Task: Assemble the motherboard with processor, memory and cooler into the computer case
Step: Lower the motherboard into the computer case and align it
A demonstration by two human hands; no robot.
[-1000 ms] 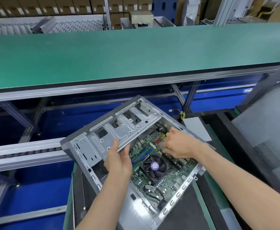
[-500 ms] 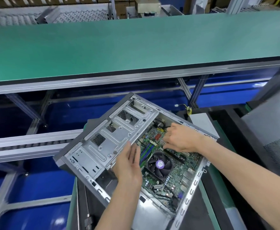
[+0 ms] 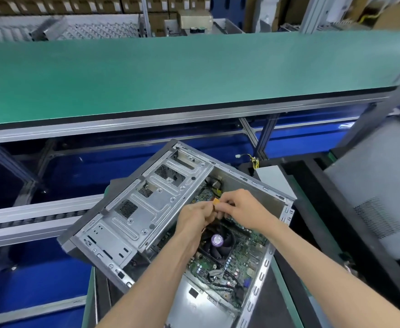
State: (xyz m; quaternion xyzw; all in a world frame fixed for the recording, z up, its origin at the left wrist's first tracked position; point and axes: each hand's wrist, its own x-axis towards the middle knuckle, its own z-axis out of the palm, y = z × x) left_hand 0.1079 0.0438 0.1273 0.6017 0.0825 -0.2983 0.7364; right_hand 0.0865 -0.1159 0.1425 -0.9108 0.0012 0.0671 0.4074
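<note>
An open grey computer case lies tilted on a work stand, its drive cage to the left. Inside sits the green motherboard with a black cooler fan bearing a purple sticker. Both hands meet above the board's upper part. My left hand and my right hand together pinch a small orange connector between their fingertips. The memory slots are hidden under the hands.
A long green conveyor belt runs across behind the case, with an aluminium frame and blue panels below. A grey power supply with yellow wires lies behind the case. Another grey case panel stands at right. Cardboard boxes line the back.
My left hand left the drive cage edge and moved right to meet the right hand. Both now pinch the orange connector, lifted slightly above the board.
</note>
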